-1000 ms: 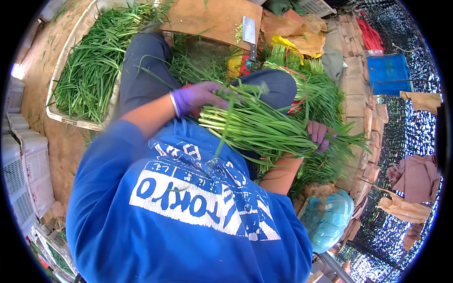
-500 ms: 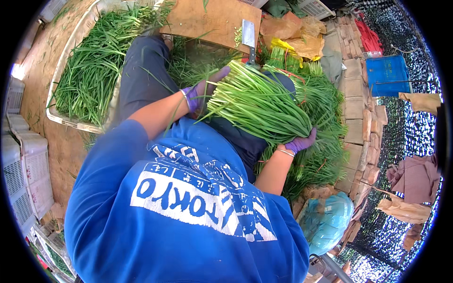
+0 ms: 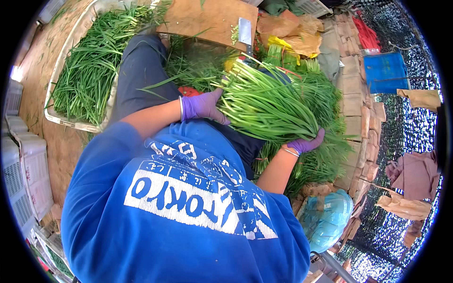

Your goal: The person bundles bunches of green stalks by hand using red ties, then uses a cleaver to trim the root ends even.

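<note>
A large loose bunch of garlic chives (image 3: 266, 99) lies slantwise over my lap, pale stem ends up and to the left, leaf tips down and to the right. Wrapped around the leafy end is my right hand (image 3: 307, 142), in a purple glove. My left hand (image 3: 202, 104), gloved too, is at the stem end, its thumb and fingers spread apart against the lower stems. Part of its fingers is hidden by the bunch. Beyond the right side of the bunch lie tied bundles of chives (image 3: 323, 101), some with red bands.
A white crate (image 3: 51, 100) of loose chives stands on the left. Ahead is a wooden board (image 3: 203, 19) with a cleaver (image 3: 244, 32) on it. Bricks (image 3: 350, 94) edge the right side, near a blue crate (image 3: 386, 72) and a blue plastic bag (image 3: 330, 219).
My left hand has dropped from the upper stem ends to the lower side of the bunch, its thumb now apart. The bunch and my right hand have shifted slightly right.
</note>
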Demonstrator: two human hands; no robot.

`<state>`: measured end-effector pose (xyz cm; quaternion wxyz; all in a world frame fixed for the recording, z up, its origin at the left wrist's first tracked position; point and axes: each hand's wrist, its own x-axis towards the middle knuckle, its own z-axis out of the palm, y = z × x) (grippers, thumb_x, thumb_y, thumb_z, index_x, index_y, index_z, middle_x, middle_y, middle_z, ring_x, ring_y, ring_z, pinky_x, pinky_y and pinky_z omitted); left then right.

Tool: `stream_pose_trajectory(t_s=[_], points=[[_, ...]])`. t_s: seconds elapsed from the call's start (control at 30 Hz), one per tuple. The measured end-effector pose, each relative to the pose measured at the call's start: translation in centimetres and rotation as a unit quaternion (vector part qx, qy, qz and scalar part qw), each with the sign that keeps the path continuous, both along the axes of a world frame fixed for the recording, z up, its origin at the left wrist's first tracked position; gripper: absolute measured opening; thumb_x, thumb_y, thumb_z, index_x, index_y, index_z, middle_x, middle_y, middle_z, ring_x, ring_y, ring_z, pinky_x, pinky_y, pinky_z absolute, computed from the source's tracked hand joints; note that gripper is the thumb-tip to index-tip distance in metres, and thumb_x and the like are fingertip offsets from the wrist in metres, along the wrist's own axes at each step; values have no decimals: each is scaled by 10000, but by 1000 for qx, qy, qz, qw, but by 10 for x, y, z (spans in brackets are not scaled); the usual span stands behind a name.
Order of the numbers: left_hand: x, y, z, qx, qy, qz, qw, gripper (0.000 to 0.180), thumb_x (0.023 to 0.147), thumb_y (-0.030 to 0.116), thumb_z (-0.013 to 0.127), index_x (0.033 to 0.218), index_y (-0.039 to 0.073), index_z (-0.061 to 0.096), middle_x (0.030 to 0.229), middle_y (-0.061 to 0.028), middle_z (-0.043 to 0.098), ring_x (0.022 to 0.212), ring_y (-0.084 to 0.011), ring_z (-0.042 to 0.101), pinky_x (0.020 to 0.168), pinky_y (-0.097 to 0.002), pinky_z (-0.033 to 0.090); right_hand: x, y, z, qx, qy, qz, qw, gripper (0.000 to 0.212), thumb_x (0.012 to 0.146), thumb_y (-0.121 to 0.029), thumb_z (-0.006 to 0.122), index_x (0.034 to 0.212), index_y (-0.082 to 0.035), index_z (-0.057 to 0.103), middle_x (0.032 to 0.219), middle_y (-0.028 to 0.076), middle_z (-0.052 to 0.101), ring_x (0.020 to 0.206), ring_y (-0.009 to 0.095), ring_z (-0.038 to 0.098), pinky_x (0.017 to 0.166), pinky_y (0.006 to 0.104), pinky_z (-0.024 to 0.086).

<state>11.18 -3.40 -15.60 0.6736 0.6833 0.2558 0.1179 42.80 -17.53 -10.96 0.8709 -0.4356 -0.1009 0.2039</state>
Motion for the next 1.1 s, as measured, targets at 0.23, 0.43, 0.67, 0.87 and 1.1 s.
stream_pose_trajectory(t_s=[0.23,0.43,0.67,0.87,1.1], points=[[-29,13,32,-37,68,-53,996,621,883,361,708,1365,58,461,728,-31,586,566,-78,538,482,-245,444,11,3,-18,-16,99,39,994,578,871,-430,495,1168,54,606,1142,252,639,1015,390,627,912,522,508],[-99,51,28,-204,-115,290,928,409,974,239,588,1367,133,546,615,101,464,474,-11,404,414,-161,291,13,-9,-49,-34,131,19,991,594,894,-404,443,1265,47,549,1242,249,598,1107,404,589,969,553,478],[-25,23,27,-246,-84,82,962,1136,803,304,782,1551,22,-25,1300,-171,562,1131,-248,587,940,-329,487,16,-11,-35,-11,105,59,993,621,875,-429,472,1282,34,546,1258,255,585,1113,423,579,970,571,464],[38,11,5,-114,3,204,972,950,755,265,821,1477,16,257,1130,-153,652,960,-235,651,824,-319,530,17,-9,-16,29,69,66,995,611,866,-437,510,1240,43,565,1232,254,601,1086,412,596,947,571,474],[18,13,-19,46,-152,213,964,503,922,161,620,1403,80,501,817,-40,635,616,-90,546,562,-269,466,23,-8,-48,12,125,58,990,569,895,-407,443,1219,38,586,1210,256,613,1093,416,595,964,569,464]])
